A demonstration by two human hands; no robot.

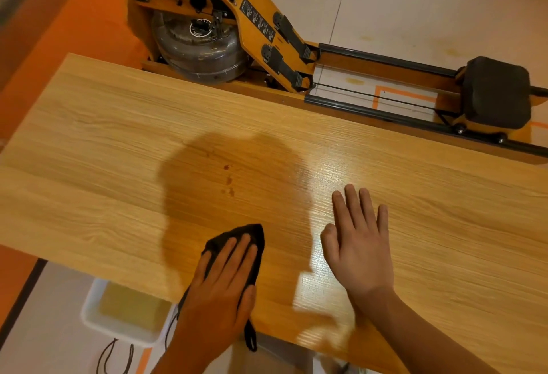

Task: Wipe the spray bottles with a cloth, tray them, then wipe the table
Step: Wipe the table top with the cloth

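My left hand (221, 283) lies flat with straight fingers on a black cloth (252, 235) and presses it onto the wooden table (103, 151) near the front edge. My right hand (360, 243) rests open, palm down, on the tabletop to the right of the cloth and holds nothing. A few small dark spots (229, 180) mark the wood just beyond the cloth. No spray bottle is in view.
A white tray (95, 314) stands on the floor below the table's front edge, at the lower left. Behind the table's far edge stands a wooden rowing machine (255, 17) with a water tank and a black seat (496, 91).
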